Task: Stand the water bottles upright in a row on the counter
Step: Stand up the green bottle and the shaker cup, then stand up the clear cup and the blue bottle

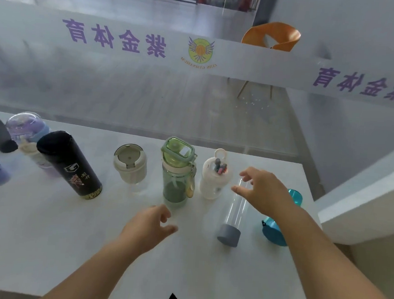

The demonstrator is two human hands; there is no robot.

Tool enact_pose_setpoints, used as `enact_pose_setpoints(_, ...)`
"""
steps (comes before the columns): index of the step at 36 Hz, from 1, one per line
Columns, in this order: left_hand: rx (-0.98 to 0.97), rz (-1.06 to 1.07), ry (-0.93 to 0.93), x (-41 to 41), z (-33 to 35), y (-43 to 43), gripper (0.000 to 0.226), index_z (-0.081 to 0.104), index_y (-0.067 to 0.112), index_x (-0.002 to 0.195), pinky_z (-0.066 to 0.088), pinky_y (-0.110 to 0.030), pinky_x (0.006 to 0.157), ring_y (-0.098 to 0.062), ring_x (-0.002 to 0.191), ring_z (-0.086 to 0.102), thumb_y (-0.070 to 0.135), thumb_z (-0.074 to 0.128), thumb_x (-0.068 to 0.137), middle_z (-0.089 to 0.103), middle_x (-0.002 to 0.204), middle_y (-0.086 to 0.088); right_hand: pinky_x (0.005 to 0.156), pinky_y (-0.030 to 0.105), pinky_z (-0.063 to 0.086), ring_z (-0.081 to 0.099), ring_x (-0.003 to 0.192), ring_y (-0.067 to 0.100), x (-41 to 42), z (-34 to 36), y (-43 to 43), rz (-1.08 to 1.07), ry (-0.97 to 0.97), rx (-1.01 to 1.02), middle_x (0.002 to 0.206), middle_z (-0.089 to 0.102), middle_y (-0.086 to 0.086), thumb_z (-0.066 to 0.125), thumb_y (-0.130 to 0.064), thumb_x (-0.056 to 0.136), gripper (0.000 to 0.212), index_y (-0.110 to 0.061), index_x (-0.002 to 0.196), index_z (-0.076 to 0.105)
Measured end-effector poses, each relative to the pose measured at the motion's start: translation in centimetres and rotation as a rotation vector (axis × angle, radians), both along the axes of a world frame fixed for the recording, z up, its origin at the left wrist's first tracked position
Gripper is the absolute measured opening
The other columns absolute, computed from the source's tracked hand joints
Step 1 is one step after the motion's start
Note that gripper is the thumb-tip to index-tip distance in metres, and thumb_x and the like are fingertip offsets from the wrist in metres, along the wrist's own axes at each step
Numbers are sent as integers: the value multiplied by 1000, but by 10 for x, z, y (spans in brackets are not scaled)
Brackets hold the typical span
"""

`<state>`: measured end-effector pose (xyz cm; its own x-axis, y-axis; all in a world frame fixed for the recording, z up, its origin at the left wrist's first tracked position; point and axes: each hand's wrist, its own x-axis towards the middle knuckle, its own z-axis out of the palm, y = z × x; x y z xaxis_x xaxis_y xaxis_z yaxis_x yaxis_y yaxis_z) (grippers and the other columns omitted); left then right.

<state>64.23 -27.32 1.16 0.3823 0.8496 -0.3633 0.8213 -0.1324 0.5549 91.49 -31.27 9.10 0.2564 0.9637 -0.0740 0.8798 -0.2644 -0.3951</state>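
Black flask [69, 165], beige cup [130, 165], green bottle [177, 178] and white bottle [213, 181] stand upright on the counter [43, 231]. Beside them a clear bottle [236, 211], grey-capped, lies flat. The right hand [265, 192] spreads empty above it; the left hand [147, 225] is loose and empty.

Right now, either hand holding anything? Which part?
Nothing held. Left hand empty; right hand hovers open by the far end of the clear bottle, fingers not closed on it.
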Motion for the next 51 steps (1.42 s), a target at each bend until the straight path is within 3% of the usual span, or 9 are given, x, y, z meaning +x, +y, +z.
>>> enact_pose_setpoints(7, -38, -172, 13, 12, -11, -23, 35, 55, 29, 103, 45, -27, 73, -11, 86, 57, 51, 64, 78, 54, 97, 10, 86, 32, 52, 62, 96, 15, -1, -22, -72, -154, 21, -135, 110, 65, -2, 64, -47, 82, 45, -20, 118, 56)
enact_pose_setpoints(11, -38, -246, 1, 23, -18, -36, 34, 55, 28, 102, 48, -27, 75, -11, 84, 57, 50, 64, 78, 54, 95, 10, 78, 23, 47, 62, 97, 13, 7, -35, -107, -240, 8, -184, 112, 65, -2, 63, -49, 82, 46, -23, 119, 55)
enact_pose_setpoints(21, -5, -302, 1, 73, -31, -53, 40, 54, 29, 110, 47, -25, 78, -10, 90, 56, 50, 63, 78, 57, 106, 9, 75, 30, 48, 60, 101, 18, 51, -63, -137, -498, 4, -299, 121, 60, 0, 58, -49, 85, 51, -22, 126, 47)
enact_pose_setpoints(26, -25, -211, -38, 114, -34, -59, 50, 45, 32, 121, 49, -27, 79, -11, 96, 58, 52, 62, 78, 52, 119, 8, 88, 39, 48, 53, 112, 25, 73, -76, -124, -427, 30, -285, 131, 46, 7, 56, -50, 85, 64, -24, 138, 31)
enact_pose_setpoints(32, -67, -85, -27, 164, -40, -71, 69, 32, 30, 133, 48, -35, 88, -21, 110, 54, 57, 62, 77, 45, 131, 0, 92, 41, 49, 51, 111, 27, 92, -98, -107, -261, 134, -342, 130, 35, 8, 48, -58, 87, 66, -37, 143, 20)
enact_pose_setpoints(37, -109, 28, -15, 188, -49, -80, 74, 28, 27, 135, 42, -33, 90, -24, 114, 51, 54, 64, 76, 46, 131, -5, 88, 42, 50, 53, 106, 28, 101, -115, -99, -175, 149, -432, 127, 37, 11, 33, -67, 86, 62, -49, 141, 11)
enact_pose_setpoints(44, -112, 149, -19, 202, -57, -90, 69, 30, 28, 132, 39, -28, 78, -23, 108, 53, 46, 66, 76, 52, 121, -6, 86, 41, 50, 56, 91, 31, 107, -123, -91, -171, 284, -409, 115, 38, 10, 38, -70, 82, 51, -53, 128, 27)
enact_pose_setpoints(49, -98, 190, -25, 204, -55, -92, 65, 32, 32, 130, 45, -32, 82, -25, 102, 54, 41, 66, 75, 46, 116, -3, 57, 22, 41, 53, 71, 19, 115, -125, -93, -227, 422, -343, 107, 33, 6, 52, -52, 81, 33, -52, 111, 39)
enact_pose_setpoints(51, -79, 200, -45, 204, -52, -93, 62, 31, 36, 128, 46, -33, 78, -25, 96, 55, 40, 65, 77, 41, 112, 1, 54, 19, 39, 55, 71, 20, 121, -125, -96, -245, 450, -340, 106, 32, 5, 54, -43, 80, 29, -51, 105, 42)
